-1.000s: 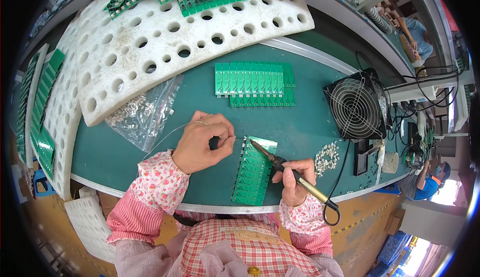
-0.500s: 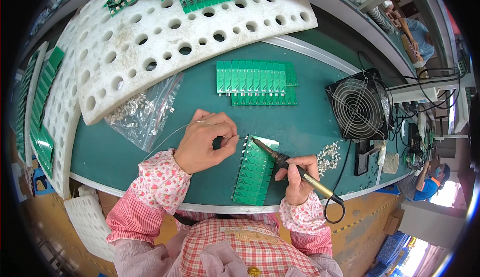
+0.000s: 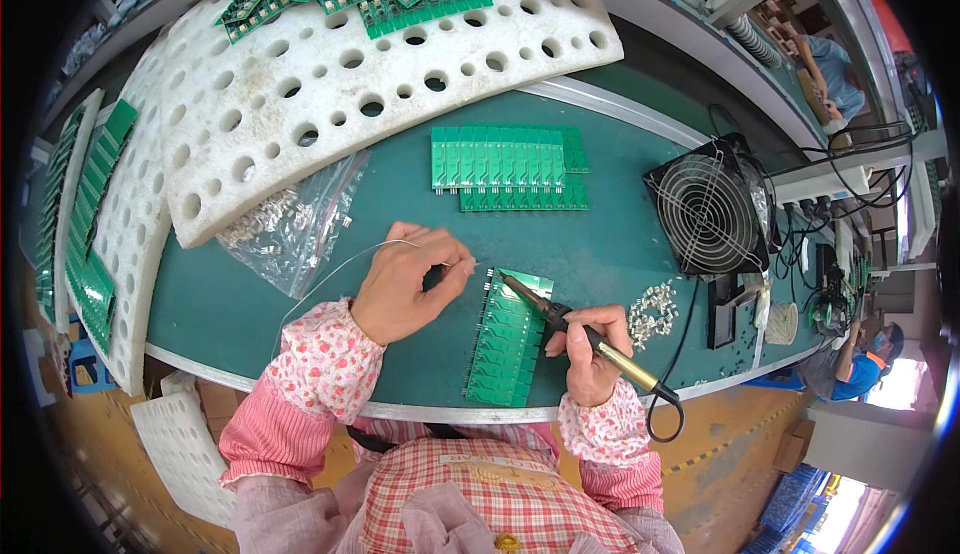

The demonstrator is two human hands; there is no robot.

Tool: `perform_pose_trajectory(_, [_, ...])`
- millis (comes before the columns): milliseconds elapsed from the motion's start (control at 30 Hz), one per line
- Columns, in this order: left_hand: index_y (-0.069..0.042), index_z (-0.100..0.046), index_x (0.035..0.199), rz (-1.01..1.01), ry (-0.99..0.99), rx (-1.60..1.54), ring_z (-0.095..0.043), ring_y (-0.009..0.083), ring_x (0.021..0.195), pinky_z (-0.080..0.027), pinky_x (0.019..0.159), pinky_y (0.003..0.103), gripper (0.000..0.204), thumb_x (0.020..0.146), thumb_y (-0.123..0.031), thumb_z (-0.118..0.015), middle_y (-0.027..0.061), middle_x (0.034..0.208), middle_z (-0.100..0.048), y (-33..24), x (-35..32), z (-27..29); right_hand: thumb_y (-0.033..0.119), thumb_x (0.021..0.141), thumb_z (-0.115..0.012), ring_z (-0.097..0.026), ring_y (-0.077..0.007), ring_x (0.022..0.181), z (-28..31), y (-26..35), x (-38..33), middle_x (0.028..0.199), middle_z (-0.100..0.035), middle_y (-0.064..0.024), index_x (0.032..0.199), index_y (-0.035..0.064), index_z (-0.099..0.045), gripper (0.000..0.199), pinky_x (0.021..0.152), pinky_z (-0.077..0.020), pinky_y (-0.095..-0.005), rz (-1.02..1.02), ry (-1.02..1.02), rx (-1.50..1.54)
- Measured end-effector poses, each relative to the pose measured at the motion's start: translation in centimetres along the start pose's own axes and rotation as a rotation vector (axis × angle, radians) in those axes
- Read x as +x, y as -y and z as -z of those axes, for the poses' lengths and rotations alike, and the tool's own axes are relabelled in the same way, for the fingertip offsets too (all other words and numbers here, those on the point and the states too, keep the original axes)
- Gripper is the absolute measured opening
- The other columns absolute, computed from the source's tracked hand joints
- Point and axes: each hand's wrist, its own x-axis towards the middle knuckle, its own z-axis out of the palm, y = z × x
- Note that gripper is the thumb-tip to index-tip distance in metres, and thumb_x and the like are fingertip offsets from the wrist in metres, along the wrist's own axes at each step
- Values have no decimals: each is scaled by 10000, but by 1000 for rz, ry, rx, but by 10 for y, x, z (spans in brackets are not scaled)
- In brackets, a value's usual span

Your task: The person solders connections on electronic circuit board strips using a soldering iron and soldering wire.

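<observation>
My left hand [image 3: 405, 284] is closed in a pinch on a thin solder wire [image 3: 335, 272], which trails back toward my sleeve. Its fingertips are just left of a green circuit board panel [image 3: 505, 354], apart from it. In my right hand [image 3: 592, 379] is a soldering iron [image 3: 637, 371], gripped like a pen. The iron's tip is at the panel's far left corner, by the row of pins along the left edge. Whether the tip touches a joint is too small to tell. The panel lies flat near the table's front edge.
Beyond my hands lie stacked green panels [image 3: 500, 159]. A holed white foam slab [image 3: 400, 64] bears more boards; under its edge is a plastic bag [image 3: 300, 239] of small parts. Loose white connectors [image 3: 652, 312], a fan [image 3: 708, 209] and a black cable [image 3: 688, 329] are at the right.
My left fingertips and the wire's end have drawn back a little to the left, away from the panel's corner. The iron's tip remains at that corner. The whole view has shifted slightly.
</observation>
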Motion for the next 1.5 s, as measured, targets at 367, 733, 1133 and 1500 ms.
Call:
perform_pose_trajectory(367, [-70,-676,889,-84,-39,149,-607,231,906,-391,873,372,68,863,-108,-627,39,870,-681,-20,-4,-19,96,924,-580,-610,-136,568,12,6,-12,682,-622,-111,977,-29,-520,149,535,-511,-256,13,-160,70])
perform_pose_trajectory(733, [-55,-518,678,-28,47,-31,-578,191,762,-368,851,340,186,807,-66,-652,36,870,-682,-13,-10,-7,74,920,-580,-616,-126,559,8,8,-14,692,-637,-117,950,-47,-527,136,505,-508,-251,-24,-85,90])
perform_pose_trajectory(1133, [-52,-518,669,-43,24,-8,-545,187,694,-361,830,321,182,772,-80,-666,14,831,-632,-14,-7,-9,70,913,-578,-621,-123,545,6,6,-12,666,-645,-112,930,-44,-536,123,506,-509,-246,-34,-46,39])
perform_pose_trajectory(1500, [-62,-493,647,-63,8,-11,-550,166,694,-357,832,325,221,769,-82,-676,1,850,-625,-13,-8,-10,32,899,-587,-633,-124,560,6,5,-13,680,-651,-114,936,-41,-534,97,507,-512,-241,31,-7,10])
